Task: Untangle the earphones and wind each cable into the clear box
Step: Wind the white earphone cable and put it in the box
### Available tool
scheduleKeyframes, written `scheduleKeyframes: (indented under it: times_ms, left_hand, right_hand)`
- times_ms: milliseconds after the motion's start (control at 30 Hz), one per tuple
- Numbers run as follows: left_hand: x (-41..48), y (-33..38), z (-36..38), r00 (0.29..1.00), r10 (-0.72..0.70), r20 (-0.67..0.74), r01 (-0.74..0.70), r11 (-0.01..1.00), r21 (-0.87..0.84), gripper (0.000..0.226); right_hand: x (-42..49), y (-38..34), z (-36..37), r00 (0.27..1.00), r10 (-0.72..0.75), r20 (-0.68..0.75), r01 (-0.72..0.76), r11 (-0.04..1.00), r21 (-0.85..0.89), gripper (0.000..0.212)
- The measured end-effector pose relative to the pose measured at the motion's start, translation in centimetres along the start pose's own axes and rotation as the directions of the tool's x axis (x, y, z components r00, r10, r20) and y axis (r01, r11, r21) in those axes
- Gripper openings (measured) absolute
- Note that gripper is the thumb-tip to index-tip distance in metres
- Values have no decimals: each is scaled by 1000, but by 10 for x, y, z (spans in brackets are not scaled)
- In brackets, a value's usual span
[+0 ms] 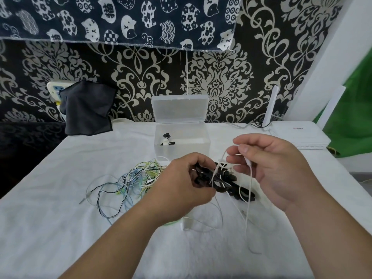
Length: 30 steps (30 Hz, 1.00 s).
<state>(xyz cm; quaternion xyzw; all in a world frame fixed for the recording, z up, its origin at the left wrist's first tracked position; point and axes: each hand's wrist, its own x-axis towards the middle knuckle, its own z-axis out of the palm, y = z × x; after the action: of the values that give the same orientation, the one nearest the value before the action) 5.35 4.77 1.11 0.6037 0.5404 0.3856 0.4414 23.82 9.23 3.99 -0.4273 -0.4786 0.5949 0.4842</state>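
Surface: fluffy white cloth-covered surface point(60, 218), everything's sitting on it.
White cable: thin white earphone cable point(248, 198). Its loose tails droop onto the surface closest to me, and the upper part crosses over the black bunch.
Left hand: left hand point(181, 178), grip clenched round a bunched-up black earphone cable point(225, 182), held just above the surface.
Right hand: right hand point(271, 168), grip pinching the white cable between thumb and fingertips, right by a small white inline piece, a bit higher than the left.
Step in hand: looks to me like getting the white one free of the black one.
How I'd do it: keep the black bunch steady and feed the white cable back through its loops with slack. Don't yank, that probably just tightens the snag. Trace from a free end rather than the middle.
Leftover tangle: heap of thin green, blue, white and black cables point(132, 178), just left of the left hand, not yet sorted.
Box: clear plastic box point(193, 137) behind the hands, its hinged lid point(179, 107) standing open. Some small black-and-white earbud bits point(166, 139) lie inside, can't tell how neatly wound.
Far back: 1 dark grey cloth point(87, 109) left, 1 white router point(302, 135) right.
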Motion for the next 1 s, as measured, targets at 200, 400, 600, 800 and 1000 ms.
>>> scheduleKeyframes:
  times_ms: [200,400,600,800,1000]
  left_hand:
    - [1,-2,-3,999,18,-42,-16,999,47,47]
    - [-3,7,-11,1000,-9,0,9,997,82,54]
    - [-4,9,-25,988,-73,140,40,973,229,47]
    - [-4,4,-31,983,-80,166,50,982,182,54]
    - [-5,1,-30,980,-129,152,115,989,92,55]
  right_hand:
    - [4,-1,-8,990,-54,-132,71,989,131,21]
    - [9,-10,-23,948,-87,-306,169,953,253,20]
    - [17,-19,-64,826,-124,-550,325,902,283,19]
    - [22,-9,-100,751,-100,-652,313,924,218,20]
    - [26,-1,-105,695,30,-718,139,975,176,20]
